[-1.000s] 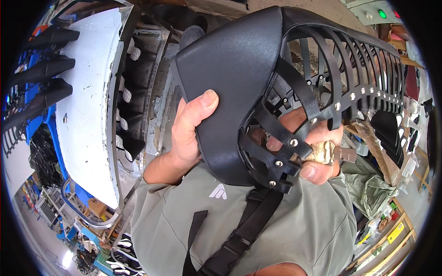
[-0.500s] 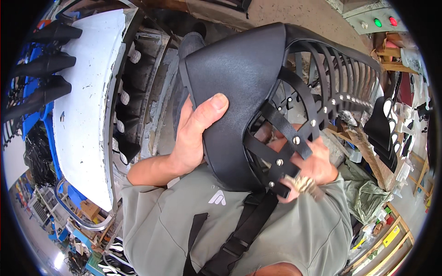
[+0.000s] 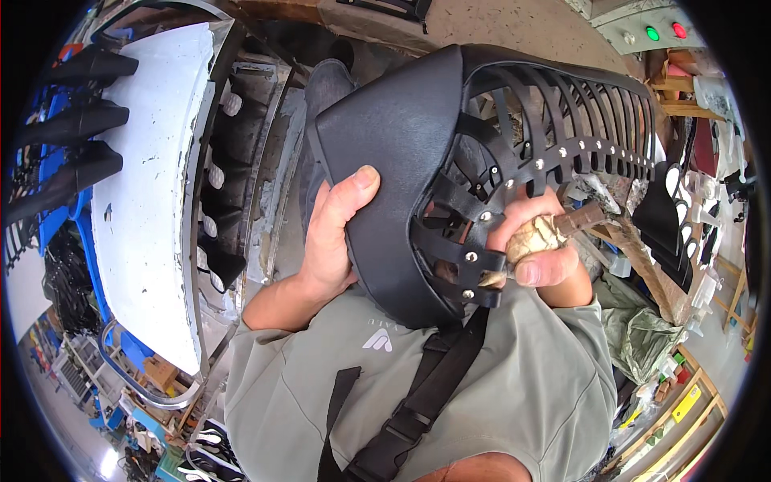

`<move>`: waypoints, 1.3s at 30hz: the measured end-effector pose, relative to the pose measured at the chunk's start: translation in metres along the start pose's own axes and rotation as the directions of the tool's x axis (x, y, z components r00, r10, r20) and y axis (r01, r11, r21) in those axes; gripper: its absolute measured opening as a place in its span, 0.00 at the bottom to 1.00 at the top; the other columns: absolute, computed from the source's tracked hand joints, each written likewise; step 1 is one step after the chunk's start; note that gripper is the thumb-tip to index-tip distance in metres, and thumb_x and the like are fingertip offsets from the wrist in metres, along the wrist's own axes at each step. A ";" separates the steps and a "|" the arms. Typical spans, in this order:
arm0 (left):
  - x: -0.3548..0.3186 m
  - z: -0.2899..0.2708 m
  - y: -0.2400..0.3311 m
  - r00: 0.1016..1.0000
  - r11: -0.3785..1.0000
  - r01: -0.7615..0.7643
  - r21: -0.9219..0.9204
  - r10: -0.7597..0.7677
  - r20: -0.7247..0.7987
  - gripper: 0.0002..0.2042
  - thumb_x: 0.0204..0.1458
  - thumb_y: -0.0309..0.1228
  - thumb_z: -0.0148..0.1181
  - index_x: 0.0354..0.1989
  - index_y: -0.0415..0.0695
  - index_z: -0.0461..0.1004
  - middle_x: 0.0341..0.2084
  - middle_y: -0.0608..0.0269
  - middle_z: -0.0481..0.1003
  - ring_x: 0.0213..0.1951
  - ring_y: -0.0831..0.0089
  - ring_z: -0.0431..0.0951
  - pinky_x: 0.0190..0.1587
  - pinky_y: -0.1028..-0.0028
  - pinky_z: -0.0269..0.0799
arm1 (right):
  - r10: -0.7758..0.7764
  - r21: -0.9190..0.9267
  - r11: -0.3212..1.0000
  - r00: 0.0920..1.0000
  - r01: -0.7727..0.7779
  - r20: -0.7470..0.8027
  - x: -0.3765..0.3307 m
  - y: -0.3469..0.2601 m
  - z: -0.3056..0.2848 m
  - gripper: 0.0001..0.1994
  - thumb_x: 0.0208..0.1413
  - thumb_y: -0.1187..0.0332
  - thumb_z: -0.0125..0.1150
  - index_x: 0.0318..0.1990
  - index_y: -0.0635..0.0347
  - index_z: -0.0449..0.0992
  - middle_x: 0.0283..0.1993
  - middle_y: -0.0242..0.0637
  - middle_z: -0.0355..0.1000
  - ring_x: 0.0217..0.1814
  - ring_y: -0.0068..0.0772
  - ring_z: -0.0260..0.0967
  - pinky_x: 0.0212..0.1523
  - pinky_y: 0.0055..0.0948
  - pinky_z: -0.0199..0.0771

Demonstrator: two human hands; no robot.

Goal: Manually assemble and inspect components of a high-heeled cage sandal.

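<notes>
A large black leather piece (image 3: 393, 153) fills the middle, a broad smooth panel on its left joined to an open lattice of straps (image 3: 530, 104) with silver rivets. My left hand (image 3: 325, 237) is closed on the panel's near left edge, thumb on the outer face and fingers hidden behind. Beside the riveted straps, my right hand (image 3: 558, 269) is wrapped round a tape-wrapped handle (image 3: 534, 237) with a brown shaft pointing right; I cannot make out what tool it is. Some of its fingers go behind the straps. Below the leather piece, black webbing with a buckle (image 3: 409, 426) hangs across my shirt.
At the left stands a white curved panel (image 3: 152, 201) with a dark metal edge and black pointed pieces (image 3: 88, 165) over it. A wooden beam (image 3: 654, 281) and black pieces with white spots (image 3: 662, 229) are at the right. A control box (image 3: 650, 32) sits at the far right.
The leather piece has shifted slightly left and turned, so more of the strap lattice shows. My right hand has risen, and the tool, blurred and low before, now points right.
</notes>
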State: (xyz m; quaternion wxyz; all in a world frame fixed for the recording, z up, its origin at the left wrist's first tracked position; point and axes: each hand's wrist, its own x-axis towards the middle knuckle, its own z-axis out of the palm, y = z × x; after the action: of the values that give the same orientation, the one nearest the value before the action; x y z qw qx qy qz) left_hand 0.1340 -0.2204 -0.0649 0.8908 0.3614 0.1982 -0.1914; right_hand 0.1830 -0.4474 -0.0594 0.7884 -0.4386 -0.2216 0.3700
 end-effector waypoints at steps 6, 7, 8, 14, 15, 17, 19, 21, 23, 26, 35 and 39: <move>-0.006 -0.009 -0.003 0.996 0.999 0.042 0.002 -0.042 -0.077 0.22 0.55 0.42 0.48 0.43 0.31 0.72 0.32 0.52 0.77 0.32 0.69 0.78 0.36 0.74 0.75 | -0.249 -0.410 0.855 0.944 0.318 0.215 0.009 -0.004 0.015 0.11 0.36 0.72 0.65 0.31 0.66 0.77 0.31 0.42 0.77 0.27 0.33 0.75 0.30 0.26 0.74; -0.006 -0.008 -0.002 0.997 0.999 0.048 0.004 -0.048 -0.068 0.22 0.55 0.42 0.48 0.43 0.31 0.72 0.32 0.52 0.77 0.32 0.69 0.78 0.36 0.74 0.75 | -0.202 -0.347 0.906 0.968 0.242 0.149 0.009 -0.003 0.014 0.11 0.37 0.72 0.65 0.31 0.65 0.76 0.31 0.41 0.77 0.28 0.34 0.75 0.31 0.26 0.75; -0.007 -0.007 -0.001 0.997 0.999 0.035 0.019 -0.034 -0.064 0.22 0.55 0.43 0.48 0.43 0.32 0.72 0.33 0.52 0.77 0.32 0.69 0.78 0.36 0.74 0.75 | -0.148 -0.276 0.947 0.985 0.167 0.086 0.009 -0.004 0.013 0.10 0.37 0.72 0.65 0.31 0.65 0.76 0.31 0.41 0.77 0.28 0.35 0.76 0.31 0.27 0.75; -0.007 -0.012 -0.001 0.993 0.996 -0.015 -0.091 0.005 -0.115 0.24 0.56 0.45 0.46 0.46 0.32 0.71 0.35 0.51 0.77 0.35 0.67 0.78 0.40 0.72 0.74 | -0.139 -0.191 0.962 0.952 0.196 0.274 0.006 0.003 0.007 0.09 0.40 0.72 0.63 0.31 0.65 0.75 0.32 0.45 0.75 0.33 0.42 0.76 0.34 0.32 0.77; -0.004 -0.015 0.000 0.994 0.991 0.008 -0.133 -0.022 -0.107 0.24 0.56 0.45 0.45 0.46 0.33 0.70 0.36 0.51 0.76 0.36 0.66 0.78 0.42 0.70 0.75 | -0.163 -0.177 0.960 0.949 0.215 0.270 0.004 0.009 0.005 0.09 0.41 0.71 0.63 0.31 0.65 0.75 0.32 0.46 0.75 0.33 0.43 0.75 0.34 0.32 0.77; 0.004 -0.017 -0.002 0.994 0.982 -0.015 -0.187 -0.005 -0.105 0.25 0.56 0.46 0.45 0.48 0.33 0.69 0.38 0.50 0.76 0.39 0.63 0.78 0.45 0.67 0.74 | -0.151 -0.162 0.968 0.959 0.192 0.238 -0.001 0.017 -0.003 0.10 0.41 0.71 0.63 0.31 0.66 0.75 0.33 0.47 0.75 0.33 0.43 0.75 0.34 0.32 0.76; 0.007 -0.020 0.002 0.994 0.968 0.036 -0.247 -0.060 -0.090 0.25 0.56 0.46 0.46 0.49 0.33 0.69 0.41 0.49 0.75 0.41 0.62 0.77 0.46 0.65 0.74 | -0.147 -0.116 0.980 0.981 0.162 0.129 -0.001 0.018 -0.005 0.10 0.40 0.71 0.63 0.31 0.67 0.76 0.33 0.48 0.75 0.32 0.42 0.75 0.34 0.32 0.76; 0.016 -0.013 0.008 0.988 0.973 -0.015 -0.230 -0.021 -0.155 0.28 0.57 0.49 0.40 0.48 0.32 0.69 0.35 0.42 0.76 0.36 0.56 0.78 0.41 0.64 0.76 | -0.247 -0.306 0.918 0.967 0.252 0.055 0.005 0.001 -0.012 0.12 0.40 0.69 0.65 0.31 0.68 0.76 0.35 0.48 0.75 0.33 0.38 0.74 0.36 0.32 0.75; 0.022 -0.012 0.019 1.000 0.934 0.023 -0.358 -0.023 0.003 0.30 0.57 0.51 0.39 0.51 0.33 0.68 0.35 0.39 0.76 0.38 0.51 0.78 0.44 0.62 0.75 | -0.312 -0.557 0.800 0.947 0.222 -0.071 0.014 -0.025 -0.032 0.13 0.39 0.67 0.66 0.32 0.65 0.77 0.37 0.47 0.75 0.37 0.37 0.74 0.40 0.31 0.74; 0.031 -0.014 0.023 0.952 0.870 0.061 -0.490 0.097 0.290 0.31 0.57 0.52 0.40 0.58 0.36 0.62 0.43 0.36 0.72 0.45 0.49 0.75 0.48 0.58 0.73 | -0.315 -0.815 0.563 0.877 -0.136 -0.363 0.033 -0.055 -0.090 0.11 0.47 0.71 0.62 0.39 0.64 0.75 0.37 0.38 0.74 0.41 0.29 0.72 0.43 0.27 0.71; 0.050 -0.014 0.023 0.789 0.797 0.042 -0.602 0.344 0.509 0.35 0.57 0.55 0.39 0.64 0.38 0.54 0.52 0.37 0.67 0.54 0.50 0.69 0.52 0.56 0.72 | -0.367 -0.782 -0.470 0.897 -0.409 -0.248 0.016 -0.052 -0.200 0.23 0.46 0.76 0.56 0.53 0.60 0.68 0.56 0.45 0.68 0.56 0.50 0.65 0.54 0.45 0.66; 0.060 -0.011 0.032 0.795 0.837 -0.103 -0.538 0.395 0.461 0.35 0.58 0.56 0.35 0.63 0.37 0.56 0.51 0.39 0.68 0.52 0.51 0.71 0.52 0.57 0.71 | -0.588 -0.943 0.317 0.758 -0.102 -0.280 0.021 -0.043 -0.051 0.19 0.44 0.68 0.67 0.46 0.63 0.76 0.44 0.41 0.75 0.47 0.38 0.72 0.51 0.32 0.70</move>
State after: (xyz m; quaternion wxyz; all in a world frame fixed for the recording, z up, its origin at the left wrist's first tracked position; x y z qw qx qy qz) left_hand 0.1984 -0.2033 -0.0834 0.9879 0.0778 -0.0785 -0.1084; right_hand 0.2473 -0.4722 -0.0481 0.4739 -0.8500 -0.2027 -0.1090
